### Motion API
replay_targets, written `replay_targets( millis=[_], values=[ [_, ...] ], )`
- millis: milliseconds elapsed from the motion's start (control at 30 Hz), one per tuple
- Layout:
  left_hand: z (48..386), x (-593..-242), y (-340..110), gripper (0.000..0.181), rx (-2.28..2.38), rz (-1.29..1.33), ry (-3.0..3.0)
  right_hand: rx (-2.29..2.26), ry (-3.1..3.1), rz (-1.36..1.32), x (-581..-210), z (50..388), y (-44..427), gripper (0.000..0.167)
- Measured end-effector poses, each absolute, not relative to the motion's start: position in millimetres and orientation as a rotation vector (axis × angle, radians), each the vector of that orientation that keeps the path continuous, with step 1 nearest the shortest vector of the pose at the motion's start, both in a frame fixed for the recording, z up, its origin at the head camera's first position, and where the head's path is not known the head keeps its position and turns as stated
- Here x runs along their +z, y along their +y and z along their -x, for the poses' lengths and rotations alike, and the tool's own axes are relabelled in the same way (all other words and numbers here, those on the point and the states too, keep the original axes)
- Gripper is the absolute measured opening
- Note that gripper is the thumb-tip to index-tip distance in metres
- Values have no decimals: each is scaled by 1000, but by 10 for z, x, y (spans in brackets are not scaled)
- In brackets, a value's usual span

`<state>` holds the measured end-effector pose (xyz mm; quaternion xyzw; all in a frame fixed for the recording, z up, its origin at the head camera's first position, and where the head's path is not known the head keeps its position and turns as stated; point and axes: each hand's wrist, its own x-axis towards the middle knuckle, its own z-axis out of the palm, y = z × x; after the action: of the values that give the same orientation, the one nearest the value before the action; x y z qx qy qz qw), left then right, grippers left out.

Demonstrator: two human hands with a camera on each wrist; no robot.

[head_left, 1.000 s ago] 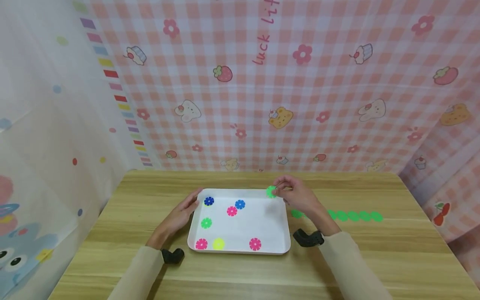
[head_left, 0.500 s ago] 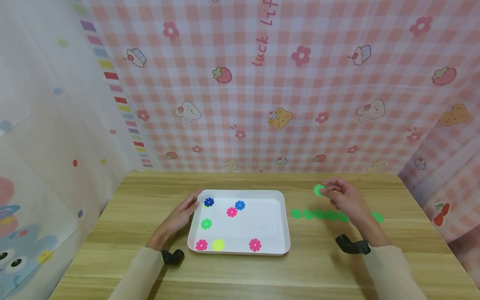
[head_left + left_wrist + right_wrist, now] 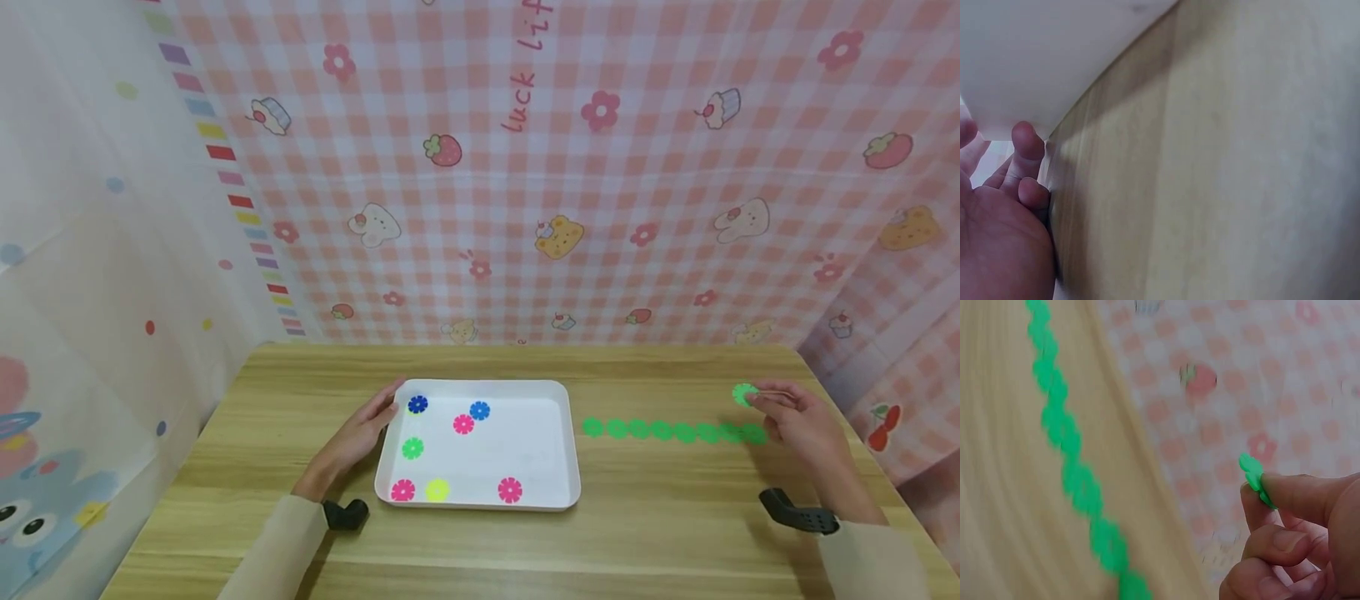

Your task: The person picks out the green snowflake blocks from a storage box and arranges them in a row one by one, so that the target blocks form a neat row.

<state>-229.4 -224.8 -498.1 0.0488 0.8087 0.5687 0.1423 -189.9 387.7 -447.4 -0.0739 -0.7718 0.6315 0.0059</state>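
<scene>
In the head view my right hand (image 3: 806,421) pinches a green snowflake disc (image 3: 744,394) between thumb and fingers, raised over the far right of the table. The right wrist view shows this disc (image 3: 1256,480) nearly edge-on at the fingertips. Below it lies a row of several green discs (image 3: 662,430), set closely side by side. My left hand (image 3: 360,429) holds the white tray (image 3: 480,506) at its far left corner; the left wrist view shows bent fingers (image 3: 1027,142) against the tray's outer wall, partly hidden.
Inside the tray lie pink discs (image 3: 510,490), a yellow disc (image 3: 437,490), a green disc (image 3: 412,448), a dark blue disc (image 3: 417,404) and a lighter blue disc (image 3: 480,410). A pink checked cloth (image 3: 480,192) hangs behind the wooden table (image 3: 637,542).
My right hand has carried the green disc from above the tray's far right corner rightward, past the row, to its right end. The left hand and tray stay in place.
</scene>
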Motion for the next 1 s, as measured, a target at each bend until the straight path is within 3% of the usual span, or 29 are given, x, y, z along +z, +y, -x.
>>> replay_targets(
  millis=[233,467,1000],
  values=[
    [2303,-4983,-2250,49,1639,-148,2330,1597,-2585,442,-4688,1825,4145,15],
    [2306,-4973,-2259,50,1621,-160,2342,1411,-2636,576,-4879,1819,4311,42],
    [2297,-4969,-2241,50,1625,-165,2349,1345,-2579,568,-5030,1760,4297,27]
  ],
)
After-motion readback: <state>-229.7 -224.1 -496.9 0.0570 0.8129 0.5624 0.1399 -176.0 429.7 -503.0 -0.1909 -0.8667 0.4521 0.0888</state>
